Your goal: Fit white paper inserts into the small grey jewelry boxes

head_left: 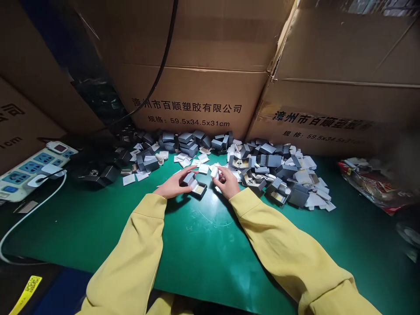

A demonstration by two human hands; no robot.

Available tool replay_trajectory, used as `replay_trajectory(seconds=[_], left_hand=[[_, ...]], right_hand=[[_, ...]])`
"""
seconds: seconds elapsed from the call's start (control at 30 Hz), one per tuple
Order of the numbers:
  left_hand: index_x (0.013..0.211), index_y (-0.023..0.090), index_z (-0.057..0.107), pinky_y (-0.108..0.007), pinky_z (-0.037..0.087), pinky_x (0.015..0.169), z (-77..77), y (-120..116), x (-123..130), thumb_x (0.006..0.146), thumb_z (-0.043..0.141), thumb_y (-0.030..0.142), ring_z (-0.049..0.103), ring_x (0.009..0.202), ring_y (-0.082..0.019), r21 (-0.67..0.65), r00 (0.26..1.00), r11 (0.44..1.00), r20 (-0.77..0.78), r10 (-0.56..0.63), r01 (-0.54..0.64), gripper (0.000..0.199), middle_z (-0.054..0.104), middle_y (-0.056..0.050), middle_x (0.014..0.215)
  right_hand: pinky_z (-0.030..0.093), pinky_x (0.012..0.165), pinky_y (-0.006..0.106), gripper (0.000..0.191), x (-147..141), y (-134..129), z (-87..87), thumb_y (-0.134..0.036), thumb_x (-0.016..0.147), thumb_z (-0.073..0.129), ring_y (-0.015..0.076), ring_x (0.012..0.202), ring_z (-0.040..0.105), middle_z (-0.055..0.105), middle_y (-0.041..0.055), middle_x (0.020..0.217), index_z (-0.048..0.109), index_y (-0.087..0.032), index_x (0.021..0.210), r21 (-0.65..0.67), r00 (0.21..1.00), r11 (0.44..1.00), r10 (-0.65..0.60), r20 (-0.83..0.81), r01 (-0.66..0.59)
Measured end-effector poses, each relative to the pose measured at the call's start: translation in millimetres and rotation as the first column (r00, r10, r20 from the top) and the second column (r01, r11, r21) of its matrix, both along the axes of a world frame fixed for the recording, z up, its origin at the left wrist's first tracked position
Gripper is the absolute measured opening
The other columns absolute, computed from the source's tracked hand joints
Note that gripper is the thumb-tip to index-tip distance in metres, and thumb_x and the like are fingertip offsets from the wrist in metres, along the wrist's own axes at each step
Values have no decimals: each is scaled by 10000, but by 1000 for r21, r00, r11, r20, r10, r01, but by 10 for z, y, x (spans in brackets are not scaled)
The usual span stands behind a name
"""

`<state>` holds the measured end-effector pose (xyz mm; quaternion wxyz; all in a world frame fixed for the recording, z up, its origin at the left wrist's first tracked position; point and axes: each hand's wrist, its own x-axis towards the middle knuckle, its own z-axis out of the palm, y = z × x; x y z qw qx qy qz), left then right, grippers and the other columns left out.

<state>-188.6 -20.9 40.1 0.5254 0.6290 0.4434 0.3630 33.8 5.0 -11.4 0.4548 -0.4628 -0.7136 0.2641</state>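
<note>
Near the middle of the green table [197, 245], my left hand [173, 183] is closed on an open dark grey box [199, 188] with a pale insert inside. To its right, my right hand [227, 181] pinches a small white piece [215, 172], held apart from the box. White pieces [203, 169] lie just beyond, between my two hands. Further right is a pile of grey boxes [269, 160], some of them open, mixed with white pieces.
More grey boxes [188, 144] line the back, before large cardboard cartons [197, 96]. A power strip [33, 168] with a white cable [36, 210] sits at the left. A red plastic bag [370, 183] lies at the right. A black cable [164, 57] hangs down.
</note>
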Motion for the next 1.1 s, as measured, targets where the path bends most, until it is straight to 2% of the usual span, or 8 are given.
replay_trajectory(seconds=[0.07, 0.13, 0.27, 0.33, 0.47, 0.6, 0.93, 1.1], left_hand=[[1293, 241, 465, -291, 435, 872, 13, 2, -42, 555, 712, 101, 504, 1129, -253, -87, 999, 995, 36, -40, 43, 790, 555, -94, 1235], [1279, 230, 485, -294, 435, 874, -2, 6, -38, 553, 715, 106, 522, 1097, -246, -108, 999, 994, 21, -29, 31, 771, 582, -93, 1192], [1253, 231, 514, -316, 417, 912, -89, 18, 89, 543, 725, 141, 545, 1054, -238, -51, 998, 997, 31, 61, -59, 747, 593, -65, 1168], [1259, 240, 506, -327, 401, 936, -134, 22, 168, 551, 727, 163, 544, 1056, -235, -12, 995, 996, 42, 88, -87, 746, 579, -54, 1191], [1282, 240, 479, -364, 378, 964, -173, 20, 263, 557, 738, 199, 559, 1035, -230, 14, 995, 997, 62, 79, -80, 771, 613, -49, 1140], [1285, 224, 476, -387, 351, 989, -171, 16, 280, 541, 755, 214, 568, 1031, -234, 16, 993, 996, 81, 87, -88, 795, 635, -53, 1105], [1287, 224, 471, -375, 359, 995, -209, 22, 286, 593, 737, 240, 568, 1043, -223, 36, 989, 990, 67, 131, -134, 743, 607, -40, 1172], [1270, 234, 490, -382, 354, 1000, -207, 28, 293, 587, 733, 247, 572, 1033, -220, 35, 990, 991, 55, 130, -132, 725, 636, -24, 1119]], right_hand=[[504, 571, 258, 364, -1, 7, -7, -268, 748, 535, 128, 699, 544, 557, 104, 1089, 562, -160, 1095, -14, 1000, 1000, -2, -18, 1], [510, 601, 269, 363, 3, 22, -25, -280, 761, 535, 132, 704, 549, 568, 100, 1070, 556, -166, 1105, -22, 1000, 1000, -6, -17, 6], [497, 794, 350, 379, 11, 39, -43, -291, 786, 534, 199, 934, 555, 582, 104, 1088, 524, -180, 1148, 52, 999, 998, -37, 21, 36], [478, 855, 363, 385, 2, 25, -30, -284, 804, 518, 208, 1020, 536, 568, 111, 1124, 500, -181, 1174, 87, 1000, 996, 2, 10, -3], [481, 863, 344, 395, -44, -41, 14, -281, 809, 520, 184, 995, 559, 565, 96, 1134, 479, -203, 1194, 145, 991, 981, 135, -6, -132], [479, 843, 340, 402, -81, -88, 37, -290, 768, 572, 182, 955, 570, 602, 71, 1058, 508, -208, 1157, 158, 980, 968, 189, 62, -196], [453, 841, 357, 393, -57, -37, -30, -280, 750, 598, 211, 958, 545, 616, 81, 1014, 543, -180, 1126, 143, 969, 968, 179, 170, -204], [453, 851, 366, 434, -54, -15, -75, -274, 731, 608, 213, 966, 543, 601, 81, 1018, 515, -191, 1146, 131, 964, 972, 164, 208, -194]])
